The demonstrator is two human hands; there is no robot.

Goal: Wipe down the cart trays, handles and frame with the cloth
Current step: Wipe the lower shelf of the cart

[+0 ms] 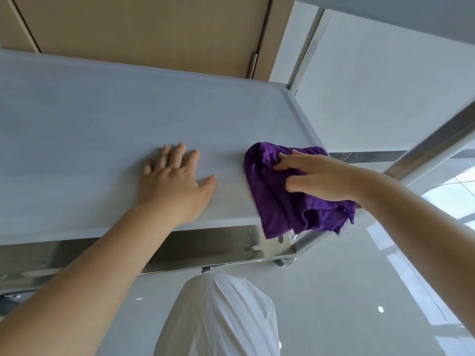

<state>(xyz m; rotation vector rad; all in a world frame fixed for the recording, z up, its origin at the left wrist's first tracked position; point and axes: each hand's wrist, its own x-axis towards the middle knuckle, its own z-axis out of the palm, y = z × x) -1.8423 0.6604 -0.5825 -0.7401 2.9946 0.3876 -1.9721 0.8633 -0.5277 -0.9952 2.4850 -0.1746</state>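
The cart's top tray [90,119] is a pale grey steel surface filling the upper left of the head view. A purple cloth [277,201] lies bunched at the tray's near right corner and hangs over the front edge. My right hand [318,176] presses flat on the cloth with straight fingers. To its left, apart from the cloth, my left hand [174,181] rests palm down on the bare tray with fingers spread. The cart's tubular handle [431,145] slants up at the right. A lower tray [210,247] shows beneath the front edge.
A wooden door [154,32] stands behind the cart, and a white wall [385,86] lies to its right. A caster wheel [285,260] sits on the glossy floor [347,291]. My white clothing [218,317] fills the lower middle.
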